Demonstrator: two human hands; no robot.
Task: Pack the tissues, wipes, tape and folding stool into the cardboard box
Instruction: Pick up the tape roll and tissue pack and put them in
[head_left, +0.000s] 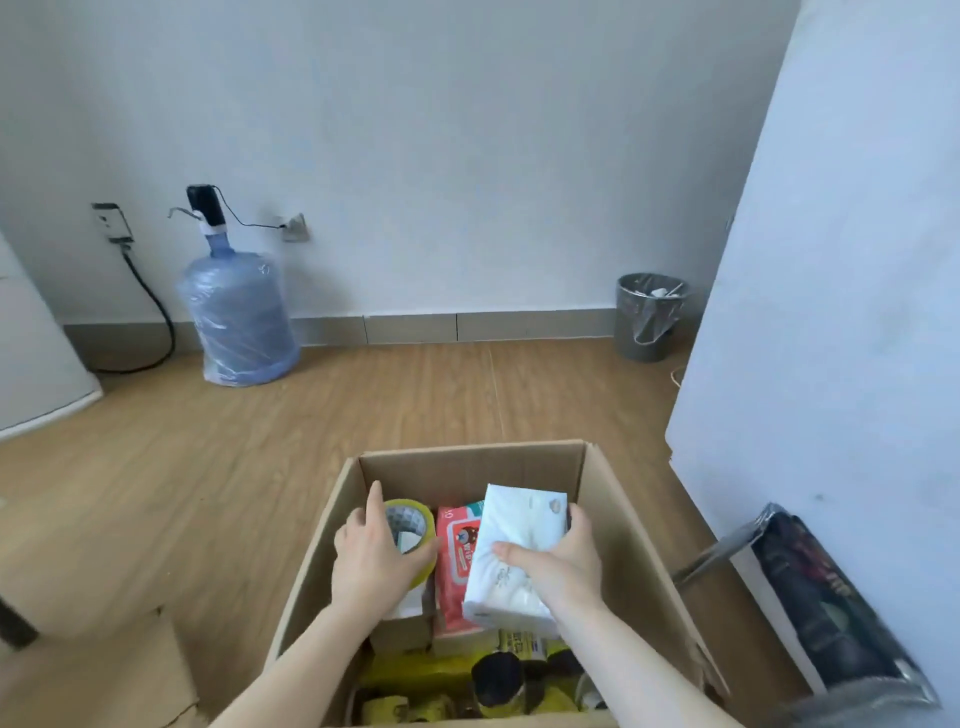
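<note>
An open cardboard box (618, 525) stands on the floor below me. Inside it, my left hand (371, 558) grips a yellow-green roll of tape (410, 525) at the left side. My right hand (561, 564) holds a white pack of tissues (519, 545) tilted over the box's right half. Between them lies a red pack of wipes (457, 561), partly covered by the tissues. Yellow and black items (467, 680) fill the near end of the box; I cannot tell what they are. No folding stool can be made out.
A blue water jug (239, 317) with a pump stands by the far wall, a grey bin (647, 317) at the right. A white panel (831, 312) rises at right, with a dark plastic-wrapped pack (821, 597) beside the box. Another cardboard piece (124, 670) lies bottom left.
</note>
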